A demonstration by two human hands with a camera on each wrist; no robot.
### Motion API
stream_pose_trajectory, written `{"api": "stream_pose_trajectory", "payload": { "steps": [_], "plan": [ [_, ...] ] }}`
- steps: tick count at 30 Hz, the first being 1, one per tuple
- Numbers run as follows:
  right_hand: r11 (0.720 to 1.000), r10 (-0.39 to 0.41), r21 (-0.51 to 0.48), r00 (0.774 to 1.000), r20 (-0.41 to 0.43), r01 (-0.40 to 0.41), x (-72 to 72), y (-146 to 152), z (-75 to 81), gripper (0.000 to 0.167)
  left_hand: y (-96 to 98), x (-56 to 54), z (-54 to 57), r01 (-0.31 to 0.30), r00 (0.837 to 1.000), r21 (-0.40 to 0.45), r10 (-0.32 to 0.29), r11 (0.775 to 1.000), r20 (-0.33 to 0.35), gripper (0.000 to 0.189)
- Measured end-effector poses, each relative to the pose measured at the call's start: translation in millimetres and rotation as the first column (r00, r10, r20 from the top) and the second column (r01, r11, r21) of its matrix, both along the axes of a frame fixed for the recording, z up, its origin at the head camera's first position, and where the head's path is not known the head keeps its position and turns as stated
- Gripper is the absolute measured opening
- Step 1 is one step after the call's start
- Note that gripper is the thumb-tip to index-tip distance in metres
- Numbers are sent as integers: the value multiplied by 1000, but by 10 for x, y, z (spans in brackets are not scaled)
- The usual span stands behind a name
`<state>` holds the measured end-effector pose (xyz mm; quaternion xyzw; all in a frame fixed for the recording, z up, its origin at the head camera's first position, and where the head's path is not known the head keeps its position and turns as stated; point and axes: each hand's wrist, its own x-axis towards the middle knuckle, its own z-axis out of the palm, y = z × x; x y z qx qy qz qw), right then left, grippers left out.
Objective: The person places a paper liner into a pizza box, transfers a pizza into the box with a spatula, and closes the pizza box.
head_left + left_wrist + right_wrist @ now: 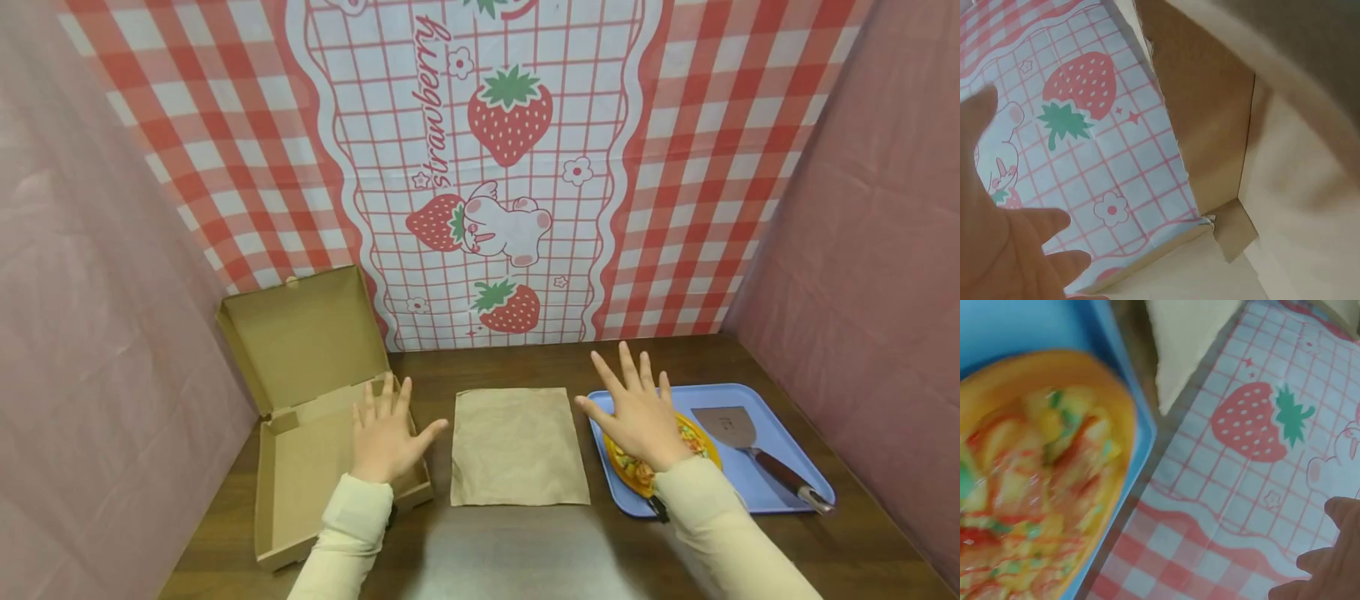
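My left hand (384,442) is held with fingers spread above the right side of an open cardboard pizza box (307,492), and nothing is in it. The box lid (303,337) stands raised at the back. Over a blue tray (780,492) hovers my right hand (641,421), its fingers also spread and holding nothing. A pizza (697,437) with an orange-yellow rim lies on that tray, partly hidden by the hand and sleeve. Beside the pizza lies a spatula (731,427) with a wide metal blade and dark handle. Between the hands, a square of brown paper (517,446) lies flat.
Everything sits on a dark wooden table (480,542). A checked cloth with strawberries (510,117) hangs behind it. Pink fabric (862,250) walls in both sides. The spatula's handle end reaches over the tray's right front rim.
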<state>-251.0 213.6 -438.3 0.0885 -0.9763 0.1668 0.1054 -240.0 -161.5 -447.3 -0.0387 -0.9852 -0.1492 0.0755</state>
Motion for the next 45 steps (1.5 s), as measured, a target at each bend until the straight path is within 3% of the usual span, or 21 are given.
{"api": "stream_pose_trajectory", "payload": {
  "steps": [6, 12, 22, 29, 34, 39, 45],
  "plan": [
    [992, 58, -114, 998, 12, -56, -56, -152, 98, 76, -125, 32, 67, -24, 1000, 17, 24, 1000, -2, 90],
    [963, 126, -242, 992, 17, -118, -107, -392, 156, 75, -370, 154, 111, -44, 999, 55, 43, 997, 18, 89],
    [857, 265, -488, 954, 139, -166, -203, -883, 202, 74, -915, 478, 112, -134, 987, 67, 127, 989, 99, 97],
    [804, 341, -566, 922, 184, -184, -244, -1219, 103, 70, -1254, 655, 67, -207, 961, 109, 181, 972, 210, 104],
    [793, 375, -576, 904, 205, -198, -238, -1444, -23, 69, -1464, 748, -3, -242, 937, 166, 186, 956, 295, 106],
    [810, 405, -538, 886, 225, -234, -207, -1631, -131, 68, -1628, 800, -88, -262, 924, 216, 179, 941, 339, 104],
    [829, 403, -489, 896, 188, -270, -168, -1718, -267, 66, -1732, 829, -186, -314, 903, 244, 210, 918, 374, 101]
  ]
}}
